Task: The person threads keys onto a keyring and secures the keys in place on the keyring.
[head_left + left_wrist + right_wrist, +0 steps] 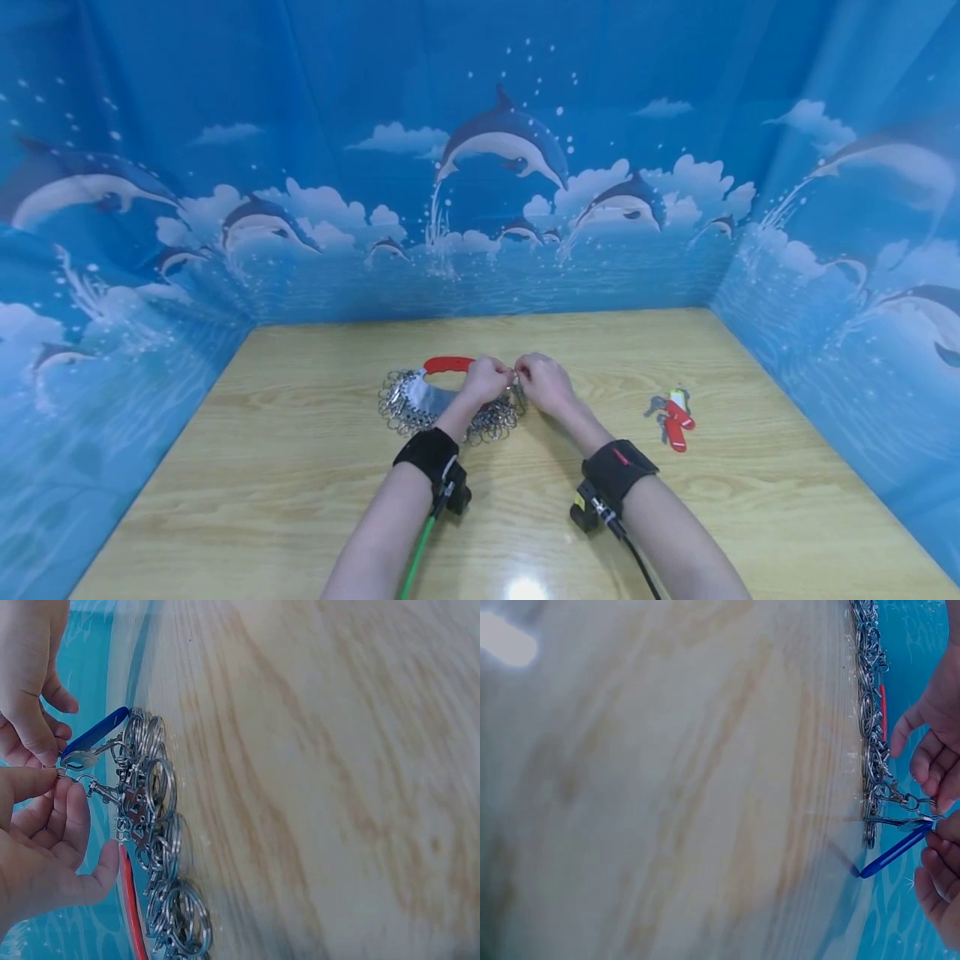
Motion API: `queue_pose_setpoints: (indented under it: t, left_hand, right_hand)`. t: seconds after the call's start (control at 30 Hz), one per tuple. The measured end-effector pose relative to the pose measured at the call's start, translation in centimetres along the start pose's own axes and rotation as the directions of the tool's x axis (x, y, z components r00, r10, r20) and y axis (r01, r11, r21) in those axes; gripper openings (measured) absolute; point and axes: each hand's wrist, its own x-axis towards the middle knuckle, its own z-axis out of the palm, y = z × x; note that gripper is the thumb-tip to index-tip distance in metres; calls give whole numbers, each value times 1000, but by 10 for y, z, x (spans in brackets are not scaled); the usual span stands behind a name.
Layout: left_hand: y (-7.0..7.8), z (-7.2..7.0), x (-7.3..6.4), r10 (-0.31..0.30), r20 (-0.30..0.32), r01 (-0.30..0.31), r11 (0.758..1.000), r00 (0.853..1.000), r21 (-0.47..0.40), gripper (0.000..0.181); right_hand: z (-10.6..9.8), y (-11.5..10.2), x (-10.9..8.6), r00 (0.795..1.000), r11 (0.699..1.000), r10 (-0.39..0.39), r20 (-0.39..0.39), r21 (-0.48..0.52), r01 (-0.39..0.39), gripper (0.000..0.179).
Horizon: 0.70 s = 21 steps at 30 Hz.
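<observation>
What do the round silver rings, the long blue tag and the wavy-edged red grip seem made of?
Round silver rings: metal, polished, given their bright glints. Long blue tag: probably plastic, smooth-looking and evenly coloured. Wavy-edged red grip: perhaps plastic or painted metal, matt-looking; its even colour leaves that open.

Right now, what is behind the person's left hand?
In the head view, a metal plate with a red handle runs behind the left hand; metal rings show below the hand. The handle's right end is covered, so I can't see it there.
</observation>
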Motion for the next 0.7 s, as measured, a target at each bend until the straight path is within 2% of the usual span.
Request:
queue_pose_setpoints:
  t: [0.2,0.7]
  left_hand:
    - [-2,-1,2,-47,8,47,998,999,-46,43]
    - [-2,0,4,-81,21,83,990,996,-116,39]
  right_hand:
    - [0,-2,1,999,1000,-31,-19,-6,30,10]
    - [0,0,-2,996,997,-77,-54,-16,77,10]
